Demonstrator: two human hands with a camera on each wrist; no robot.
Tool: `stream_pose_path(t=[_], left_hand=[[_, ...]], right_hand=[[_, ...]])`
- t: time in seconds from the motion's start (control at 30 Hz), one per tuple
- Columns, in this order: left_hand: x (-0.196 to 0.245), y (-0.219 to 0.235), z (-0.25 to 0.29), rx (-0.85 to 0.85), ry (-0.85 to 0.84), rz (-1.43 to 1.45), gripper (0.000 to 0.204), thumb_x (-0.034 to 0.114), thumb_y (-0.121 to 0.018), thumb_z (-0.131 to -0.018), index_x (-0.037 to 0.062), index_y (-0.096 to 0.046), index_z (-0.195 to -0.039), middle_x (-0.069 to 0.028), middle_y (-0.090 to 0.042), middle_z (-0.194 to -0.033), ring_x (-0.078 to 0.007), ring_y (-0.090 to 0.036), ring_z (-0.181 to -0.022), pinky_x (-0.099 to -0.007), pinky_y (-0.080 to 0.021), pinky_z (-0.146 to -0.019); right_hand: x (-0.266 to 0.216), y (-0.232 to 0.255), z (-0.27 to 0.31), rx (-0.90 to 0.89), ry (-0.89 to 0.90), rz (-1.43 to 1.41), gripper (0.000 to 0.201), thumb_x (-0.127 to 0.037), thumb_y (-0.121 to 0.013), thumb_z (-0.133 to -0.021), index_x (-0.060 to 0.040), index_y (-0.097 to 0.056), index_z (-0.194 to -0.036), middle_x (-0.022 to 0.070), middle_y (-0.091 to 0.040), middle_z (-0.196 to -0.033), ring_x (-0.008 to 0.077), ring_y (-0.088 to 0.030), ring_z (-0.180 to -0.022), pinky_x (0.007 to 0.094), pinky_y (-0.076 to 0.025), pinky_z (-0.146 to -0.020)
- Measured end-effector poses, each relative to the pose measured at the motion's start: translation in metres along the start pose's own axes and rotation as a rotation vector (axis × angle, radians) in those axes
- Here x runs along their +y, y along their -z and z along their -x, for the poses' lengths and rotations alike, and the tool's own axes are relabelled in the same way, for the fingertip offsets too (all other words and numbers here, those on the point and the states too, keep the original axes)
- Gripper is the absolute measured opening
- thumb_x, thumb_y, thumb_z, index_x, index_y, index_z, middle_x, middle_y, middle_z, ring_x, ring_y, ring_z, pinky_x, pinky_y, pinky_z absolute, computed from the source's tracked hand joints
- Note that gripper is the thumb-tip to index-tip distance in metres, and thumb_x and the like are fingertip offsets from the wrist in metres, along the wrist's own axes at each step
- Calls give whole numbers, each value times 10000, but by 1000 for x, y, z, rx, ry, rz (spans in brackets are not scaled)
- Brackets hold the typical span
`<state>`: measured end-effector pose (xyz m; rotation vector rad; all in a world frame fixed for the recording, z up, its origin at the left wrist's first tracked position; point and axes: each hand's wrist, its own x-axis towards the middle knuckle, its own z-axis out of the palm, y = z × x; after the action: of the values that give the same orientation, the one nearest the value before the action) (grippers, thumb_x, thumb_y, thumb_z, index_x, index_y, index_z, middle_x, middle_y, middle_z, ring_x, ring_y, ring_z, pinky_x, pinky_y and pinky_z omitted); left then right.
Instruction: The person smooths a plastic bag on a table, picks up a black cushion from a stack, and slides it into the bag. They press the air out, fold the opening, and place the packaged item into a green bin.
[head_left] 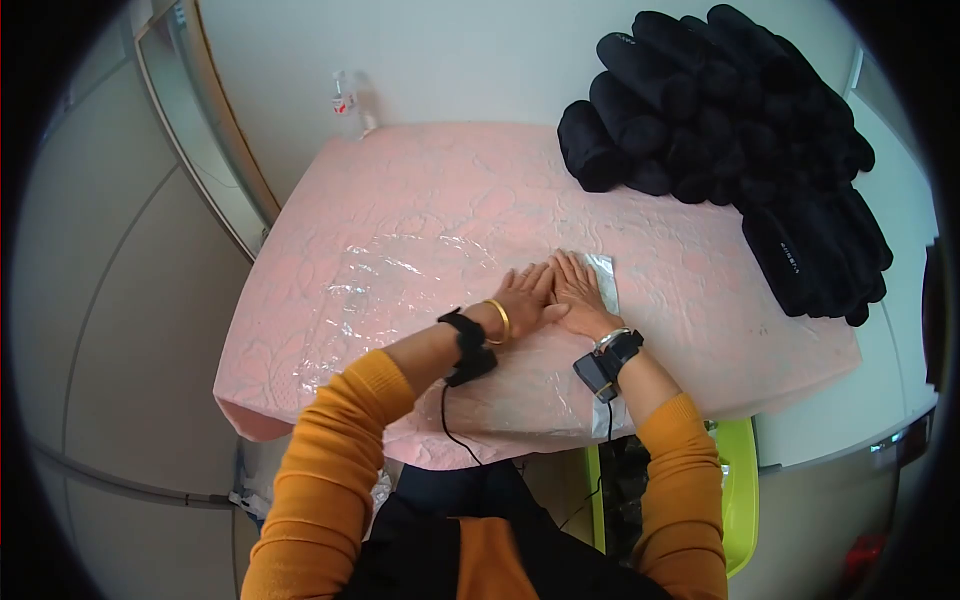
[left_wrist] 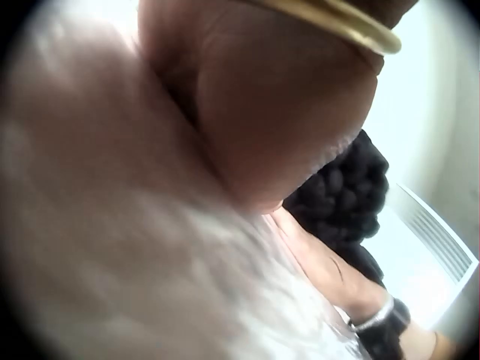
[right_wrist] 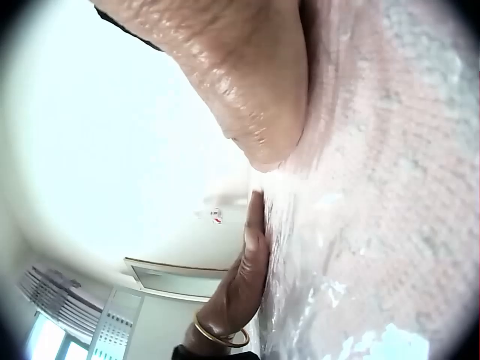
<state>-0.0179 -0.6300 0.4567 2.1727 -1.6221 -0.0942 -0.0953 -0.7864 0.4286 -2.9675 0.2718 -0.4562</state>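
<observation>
A large clear plastic bag [head_left: 400, 290] lies flat on a pink patterned tablecloth [head_left: 450, 180], with a silvery strip [head_left: 604, 280] along its right side. Both palms rest flat on the plastic near that strip. My left hand [head_left: 525, 297], below a gold bangle, has its fingers straight and pointing away. Right beside it lies my right hand [head_left: 581, 293], fingers extended, the two hands meeting at the thumbs. In the right wrist view the left hand [right_wrist: 244, 277] lies low along the shiny film. Nothing is gripped by either hand.
A big pile of black rolled cloth items [head_left: 700, 110] fills the table's back right, with more black rolls [head_left: 810, 250] at the right edge. A clear bottle [head_left: 345, 105] stands by the wall at the back left. Below the front right edge sits a lime-green bin [head_left: 740, 490] with black contents.
</observation>
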Motion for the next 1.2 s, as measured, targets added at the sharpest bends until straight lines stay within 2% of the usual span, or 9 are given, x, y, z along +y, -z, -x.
stream_pose_path(t=[0.1,0.3,0.4,0.67,0.77,0.83,0.97,1.1,1.2], left_hand=[[-52,21,12,-179,-15,-282,793,584,-332,-947,50,-147,-1504,-158,-107,-1576,-294,-103,-1459,-573,-96,-1135],[-168,92,85,-97,485,-316,780,568,-328,-945,79,-117,-1515,-110,-70,-1591,-266,-61,-1469,-568,-47,-1137],[-197,104,104,-67,581,-358,798,604,-317,-933,99,-121,-1518,-82,-61,-1596,-238,-47,-1472,-553,-43,-1146],[-172,119,110,-130,637,-359,770,562,-325,-944,94,-117,-1518,-94,-54,-1594,-269,-50,-1470,-569,-50,-1142],[-155,117,110,-126,624,-591,758,536,-342,-950,63,-146,-1508,-130,-58,-1587,-294,-59,-1466,-591,-74,-1134],[-133,94,107,-95,379,-498,743,483,-394,-944,2,-201,-1477,-190,-133,-1562,-339,-145,-1445,-633,-164,-1100],[-57,44,133,-100,-160,-249,759,481,-465,-924,-1,-234,-1463,-207,-201,-1537,-348,-200,-1425,-630,-150,-1094],[-82,60,152,-148,-34,-204,794,508,-467,-914,12,-208,-1477,-202,-149,-1553,-334,-150,-1442,-607,-115,-1113],[-135,100,176,-163,318,-314,853,555,-477,-894,27,-173,-1491,-184,-119,-1565,-311,-108,-1455,-579,-87,-1129]], right_hand=[[-10,12,7,-38,-42,-10,688,-432,-385,-957,-3,-224,-1470,182,-167,-1554,327,-104,-1451,497,-54,-1158],[-21,24,8,-115,-73,50,714,-460,-350,-965,-4,-175,-1485,171,-129,-1567,310,-74,-1459,464,-41,-1165],[-19,22,7,-100,-69,48,725,-466,-358,-960,2,-177,-1483,169,-129,-1567,307,-73,-1459,460,-32,-1166],[-15,43,11,-152,-208,14,746,-469,-389,-949,26,-193,-1472,197,-138,-1557,330,-69,-1455,519,-47,-1153],[-15,50,33,-53,-163,115,718,-411,-423,-949,37,-198,-1463,207,-144,-1551,347,-92,-1448,523,-77,-1147],[-36,55,49,-76,-61,104,722,-392,-451,-941,38,-197,-1462,210,-145,-1549,353,-92,-1447,524,-74,-1147],[-70,64,79,-148,153,42,741,-357,-507,-922,43,-190,-1460,222,-150,-1542,361,-97,-1445,523,-72,-1148],[-44,57,94,-173,133,-11,769,-368,-526,-909,43,-183,-1461,223,-151,-1540,361,-101,-1444,515,-67,-1152],[-40,52,94,-156,137,-6,786,-381,-539,-901,46,-186,-1459,221,-157,-1539,361,-113,-1441,511,-73,-1154]])
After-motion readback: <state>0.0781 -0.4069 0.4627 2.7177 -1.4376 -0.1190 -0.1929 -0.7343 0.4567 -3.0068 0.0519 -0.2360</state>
